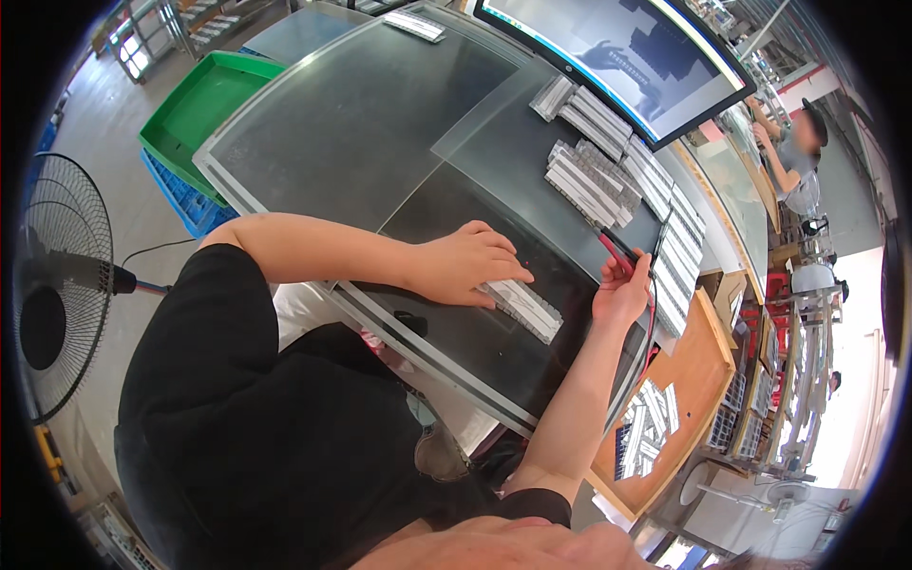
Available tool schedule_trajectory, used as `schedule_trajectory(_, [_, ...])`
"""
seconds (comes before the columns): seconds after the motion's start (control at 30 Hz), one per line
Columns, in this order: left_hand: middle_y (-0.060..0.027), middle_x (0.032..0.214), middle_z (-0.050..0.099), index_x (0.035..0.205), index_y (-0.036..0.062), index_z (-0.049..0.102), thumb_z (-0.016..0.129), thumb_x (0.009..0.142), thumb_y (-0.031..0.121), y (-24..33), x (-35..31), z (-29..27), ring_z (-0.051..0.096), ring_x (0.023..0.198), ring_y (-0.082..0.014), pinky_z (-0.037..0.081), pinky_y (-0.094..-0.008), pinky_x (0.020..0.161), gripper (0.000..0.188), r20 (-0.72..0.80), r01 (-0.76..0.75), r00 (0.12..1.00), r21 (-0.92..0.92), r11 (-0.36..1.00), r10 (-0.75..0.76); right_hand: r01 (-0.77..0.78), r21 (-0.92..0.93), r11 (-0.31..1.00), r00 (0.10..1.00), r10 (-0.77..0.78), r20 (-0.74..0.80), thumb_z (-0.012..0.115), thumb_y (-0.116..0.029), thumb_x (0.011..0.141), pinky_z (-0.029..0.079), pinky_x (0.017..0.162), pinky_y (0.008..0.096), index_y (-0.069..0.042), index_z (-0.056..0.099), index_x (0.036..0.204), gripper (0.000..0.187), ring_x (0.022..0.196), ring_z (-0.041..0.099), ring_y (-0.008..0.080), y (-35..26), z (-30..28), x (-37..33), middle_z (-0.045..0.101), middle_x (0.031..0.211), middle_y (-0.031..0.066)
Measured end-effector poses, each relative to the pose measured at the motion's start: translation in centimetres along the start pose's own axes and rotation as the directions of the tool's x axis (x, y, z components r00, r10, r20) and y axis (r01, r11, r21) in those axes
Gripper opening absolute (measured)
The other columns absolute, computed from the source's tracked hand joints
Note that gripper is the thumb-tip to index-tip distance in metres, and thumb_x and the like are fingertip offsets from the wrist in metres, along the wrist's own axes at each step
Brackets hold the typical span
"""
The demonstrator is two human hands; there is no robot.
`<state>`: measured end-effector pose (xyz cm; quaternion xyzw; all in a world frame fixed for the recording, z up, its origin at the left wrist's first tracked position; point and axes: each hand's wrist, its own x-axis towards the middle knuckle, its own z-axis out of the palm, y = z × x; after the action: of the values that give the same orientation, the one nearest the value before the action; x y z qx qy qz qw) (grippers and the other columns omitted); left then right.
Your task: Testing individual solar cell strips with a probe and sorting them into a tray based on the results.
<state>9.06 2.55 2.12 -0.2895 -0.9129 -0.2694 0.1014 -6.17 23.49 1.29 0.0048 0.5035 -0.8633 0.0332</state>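
A short silver-white strip (525,312), seemingly one of several alike, lies on the dark table top in front of me. My left hand (472,264) is over its upper left end, with the thumb on one side and the fingers on the other. In my right hand (622,290) is a pair of test probes (617,252), one red and one black, with closed fingers around them. Their tips point up and left, toward stacked strips (591,185), apart from the strip under my left hand. A red and black lead hangs beside my right wrist.
A monitor (617,62) stands at the table's far edge. More strips (679,261) line the right side, and a wooden tray (698,366) holds loose ones. Left are a green bin (204,104) and a fan (66,285). Another person (798,157) works at far right.
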Motion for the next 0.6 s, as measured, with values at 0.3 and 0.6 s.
schedule_trajectory(0.3, [-0.0046,0.111,0.051,0.113,0.0144,0.047,0.060,0.074,0.025,-8.5,8.3,0.3,0.038,0.113,-0.0225,0.030,-0.0393,0.087,0.043,-0.271,0.097,0.963,0.313,0.945,-0.009,-0.009,-0.035,0.999,1.000,0.008,-0.016,0.047,-0.026,0.087,0.048,0.047,0.0245,-0.002,0.051,0.091,0.025,0.056,0.058,0.0172,0.3,0.1,0.1,0.057,0.069,0.0096])
schedule_trajectory(0.6, [0.0004,0.101,0.057,0.110,0.0164,0.052,0.053,0.079,0.023,-8.7,8.5,0.8,0.041,0.111,-0.0168,0.027,-0.0403,0.091,0.032,-0.118,-0.007,0.988,0.597,0.802,0.097,0.006,-0.058,0.998,0.998,-0.010,-0.054,0.047,-0.027,0.087,0.048,0.044,0.0243,-0.001,0.049,0.091,0.027,0.054,0.058,0.0178,0.2,-0.1,0.1,0.056,0.068,0.0099])
